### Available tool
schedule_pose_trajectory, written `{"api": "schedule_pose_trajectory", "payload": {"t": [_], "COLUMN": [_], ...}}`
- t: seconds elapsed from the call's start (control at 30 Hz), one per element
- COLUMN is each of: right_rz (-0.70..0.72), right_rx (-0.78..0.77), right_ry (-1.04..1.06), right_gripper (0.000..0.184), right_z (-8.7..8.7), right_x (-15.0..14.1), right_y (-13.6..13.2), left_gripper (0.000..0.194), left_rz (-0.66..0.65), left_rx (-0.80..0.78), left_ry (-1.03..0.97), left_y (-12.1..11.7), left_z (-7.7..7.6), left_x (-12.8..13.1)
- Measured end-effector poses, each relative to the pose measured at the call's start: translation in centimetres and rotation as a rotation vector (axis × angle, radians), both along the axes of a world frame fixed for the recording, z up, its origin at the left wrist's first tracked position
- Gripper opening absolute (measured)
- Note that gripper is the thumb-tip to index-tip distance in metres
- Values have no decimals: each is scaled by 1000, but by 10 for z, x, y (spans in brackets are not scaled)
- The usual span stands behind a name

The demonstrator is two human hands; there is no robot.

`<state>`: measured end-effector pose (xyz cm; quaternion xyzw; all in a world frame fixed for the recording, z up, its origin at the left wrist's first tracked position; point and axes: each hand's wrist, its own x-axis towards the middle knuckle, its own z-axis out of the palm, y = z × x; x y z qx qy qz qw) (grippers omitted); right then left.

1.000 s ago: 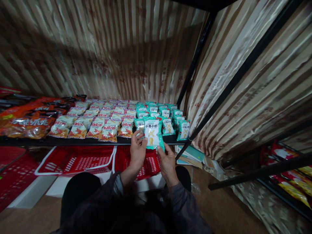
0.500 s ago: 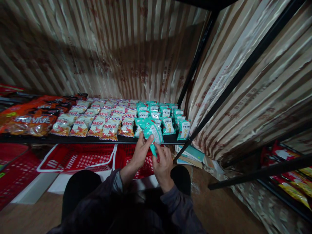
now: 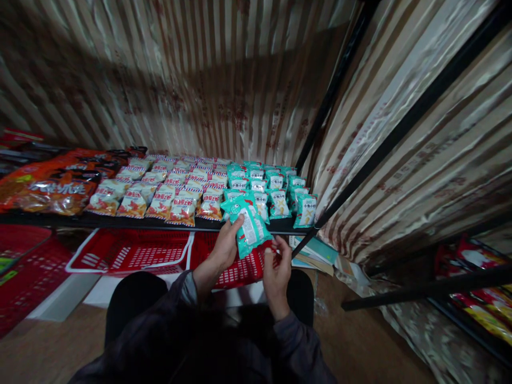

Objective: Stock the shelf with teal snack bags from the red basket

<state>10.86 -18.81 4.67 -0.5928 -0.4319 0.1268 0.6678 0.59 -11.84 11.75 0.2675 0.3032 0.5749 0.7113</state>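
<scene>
A teal snack bag (image 3: 250,229) is tilted in front of the shelf edge, its printed back facing me. My left hand (image 3: 224,246) grips it at the left side, thumb on top. Just right of the bag's lower corner is my right hand (image 3: 277,269), its fingers curved and apart from the thumb, with nothing seen between them. Behind the held bag, several matching teal bags (image 3: 279,204) stand in rows on the black shelf (image 3: 212,226). White and orange snack bags (image 3: 184,205) stand in rows to their left.
Large orange snack packs (image 3: 60,189) lie at the shelf's left. Red baskets (image 3: 140,253) with white rims sit below the shelf. A black metal post (image 3: 352,181) rises on the right, near a striped curtain (image 3: 192,80). Flattened cardboard (image 3: 316,249) lies beneath the shelf's right end.
The teal bag has turned to show more of its back. My right hand has come off its lower corner and moved slightly right, fingers loosening. My left hand keeps its hold.
</scene>
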Motion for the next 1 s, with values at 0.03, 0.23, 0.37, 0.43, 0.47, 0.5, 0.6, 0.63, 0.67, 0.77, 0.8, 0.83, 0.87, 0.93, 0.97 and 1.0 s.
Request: {"api": "schedule_pose_trajectory", "payload": {"t": [0.03, 0.23, 0.37, 0.43, 0.47, 0.5, 0.6, 0.63, 0.67, 0.77, 0.8, 0.83, 0.87, 0.93, 0.97, 1.0], "right_rz": [21, 296, 285, 263, 248, 230, 188, 179, 172, 138, 126, 119, 113, 102, 93, 81], "right_rx": [-43, -127, -116, -110, -106, -99, -84, -82, -81, -79, -77, -74, -71, -60, -53, -46], "right_ry": [190, 904, 998, 977, 961, 944, 899, 885, 871, 842, 837, 831, 823, 789, 762, 731], "right_gripper": [40, 35, 37, 38, 38, 38, 39, 39, 39, 41, 41, 41, 40, 39, 39, 40], "right_z": [0, 1, -3, -6, -8, -9, -13, -14, -16, -20, -21, -23, -24, -26, -27, -27], "right_x": [2, -1, -4, -3, -2, -1, 2, 3, 4, 7, 8, 10, 12, 17, 20, 24], "right_y": [3, 12, 9, 8, 8, 8, 7, 6, 5, 3, 3, 3, 3, 6, 9, 11], "left_gripper": [44, 38, 37, 39, 41, 42, 42, 41, 41, 40, 40, 40, 40, 41, 41, 41], "left_rz": [-12, -109, -84, -53, -45, -43, -43, -39, -30, 11, 25, 42, 57, 87, 101, 114], "left_rx": [-9, -32, 22, 41, 41, 37, 25, 23, 21, 9, 1, -12, -26, -48, -54, -57], "left_ry": [-9, 34, 57, 58, 62, 70, 109, 121, 130, 128, 124, 120, 114, 104, 104, 108], "left_y": [0, -2, 5, 13, 16, 20, 26, 27, 28, 27, 27, 27, 27, 27, 28, 29], "left_z": [-1, -8, -5, -2, -1, 0, 3, 4, 4, 2, 1, -1, -2, -4, -4, -4], "left_x": [0, 1, -3, -5, -6, -5, -2, 0, 1, 8, 10, 12, 14, 19, 21, 23]}}
